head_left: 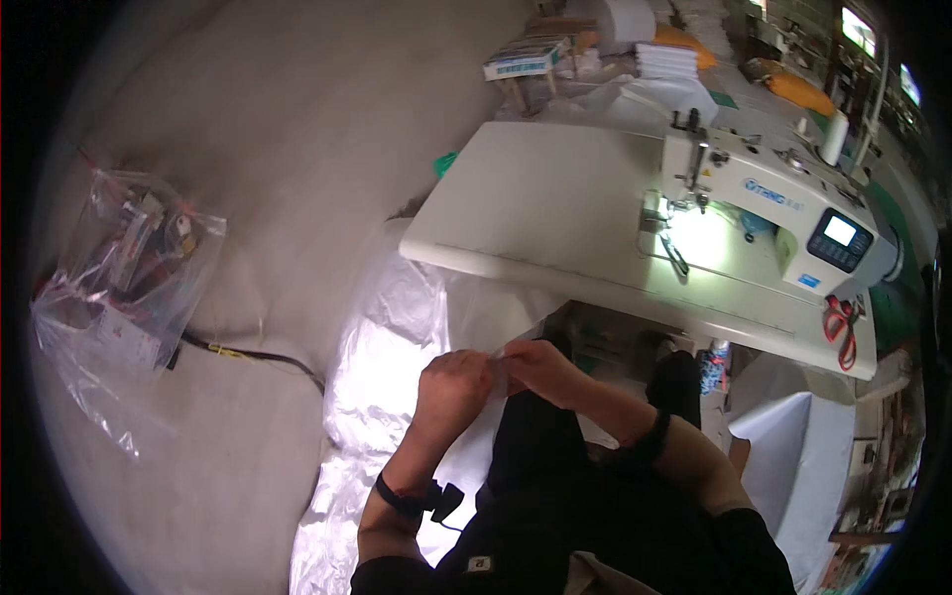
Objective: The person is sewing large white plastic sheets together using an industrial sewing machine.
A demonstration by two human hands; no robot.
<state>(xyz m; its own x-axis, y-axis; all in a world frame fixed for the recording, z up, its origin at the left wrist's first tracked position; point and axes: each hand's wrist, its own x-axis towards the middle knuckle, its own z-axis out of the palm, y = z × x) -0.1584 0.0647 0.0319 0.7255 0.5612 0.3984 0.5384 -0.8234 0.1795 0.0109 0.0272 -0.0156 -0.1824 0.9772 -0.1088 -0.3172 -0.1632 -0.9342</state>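
I count two hands, one sewing machine [783,213], one pair of red scissors [843,327] on its table [535,208], and one clear bag of odds and ends [124,273] far to the left. My left hand [454,382] and right hand [540,365] meet above my lap, fingers pinched together on a thin clear plastic piece [499,372] between them.

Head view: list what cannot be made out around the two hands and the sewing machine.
- What the left hand and right hand pinch: a thin clear or white piece, hidden by the fingers.
- Contents of the clear plastic bag: blurred, crumpled film.
- Needle area of the sewing machine: washed out by its lamp.
- Red-handled scissors: blades too small.
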